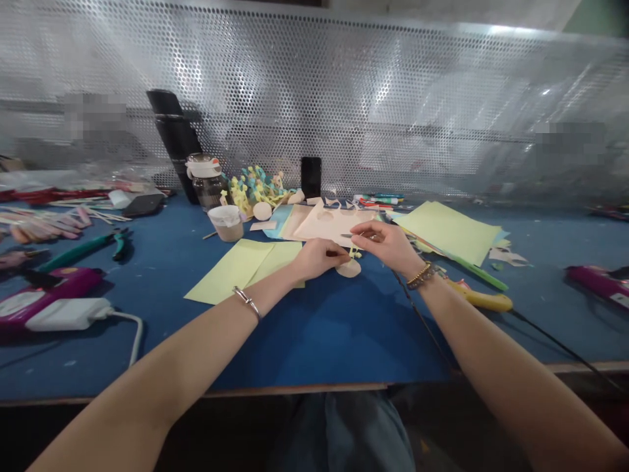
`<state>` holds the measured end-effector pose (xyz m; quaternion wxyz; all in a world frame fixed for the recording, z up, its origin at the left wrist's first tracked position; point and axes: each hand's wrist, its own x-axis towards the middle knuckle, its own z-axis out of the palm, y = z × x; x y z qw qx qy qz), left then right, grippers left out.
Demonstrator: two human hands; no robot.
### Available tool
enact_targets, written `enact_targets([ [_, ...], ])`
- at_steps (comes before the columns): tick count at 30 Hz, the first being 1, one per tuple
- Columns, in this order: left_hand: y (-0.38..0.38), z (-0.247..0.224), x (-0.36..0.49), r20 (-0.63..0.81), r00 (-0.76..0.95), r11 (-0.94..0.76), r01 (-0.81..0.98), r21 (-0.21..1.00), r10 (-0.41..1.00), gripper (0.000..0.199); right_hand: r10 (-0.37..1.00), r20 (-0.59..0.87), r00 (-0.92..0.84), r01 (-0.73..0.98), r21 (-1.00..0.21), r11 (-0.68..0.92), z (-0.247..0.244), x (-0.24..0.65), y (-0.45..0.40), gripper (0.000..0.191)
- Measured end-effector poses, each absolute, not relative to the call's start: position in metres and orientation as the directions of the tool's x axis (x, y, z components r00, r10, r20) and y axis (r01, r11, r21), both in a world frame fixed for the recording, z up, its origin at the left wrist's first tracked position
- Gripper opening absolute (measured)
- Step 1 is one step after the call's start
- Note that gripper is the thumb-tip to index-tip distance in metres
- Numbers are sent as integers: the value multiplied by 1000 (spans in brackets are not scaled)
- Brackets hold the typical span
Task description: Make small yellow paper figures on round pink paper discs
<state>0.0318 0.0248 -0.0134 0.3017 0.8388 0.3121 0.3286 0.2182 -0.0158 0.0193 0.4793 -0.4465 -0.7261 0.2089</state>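
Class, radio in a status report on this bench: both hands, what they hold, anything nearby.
Right hand: pinching thin metal tool. Left hand: closed on small dark item. Beige disc just below, tiny yellow paper bit between hands.

**Passage Along the Near Edge, Clutter Behind**

In front of the pale yellow paper sheets (240,270), the blue worktop (314,347) leaves the left hand (319,259) and right hand (381,242) a way along its near edge. Behind the sheets, a white paper cup (226,224) and a clear bottle with a white lid (206,181) stand in the way. Well left of them lies a magenta plastic appliance (49,298); well right, a yellow-handled corded tool (484,300).
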Motion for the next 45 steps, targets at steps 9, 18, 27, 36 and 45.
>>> enact_targets([
  [9, 25, -13, 32, 364, 581, -621, 334, 709, 728, 21, 790, 597, -138, 466, -665, 584, 18, 219, -12, 15],
  [18, 24, -13, 31, 381, 579, -641, 346, 685, 720, 19, 800, 586, -126, 486, -666, 565, 16, 216, -12, 14],
  [27, 21, -7, 27, 453, 504, -661, 387, 643, 736, 17, 793, 597, -119, 512, -648, 564, 16, 218, -12, 15],
  [36, 15, -1, 30, 522, 407, -654, 338, 677, 750, 17, 799, 595, -91, 487, -673, 557, 17, 214, -14, 12],
  [45, 12, -2, 38, 511, 425, -638, 242, 731, 747, 16, 803, 588, -97, 460, -689, 560, 15, 214, -14, 15],
])
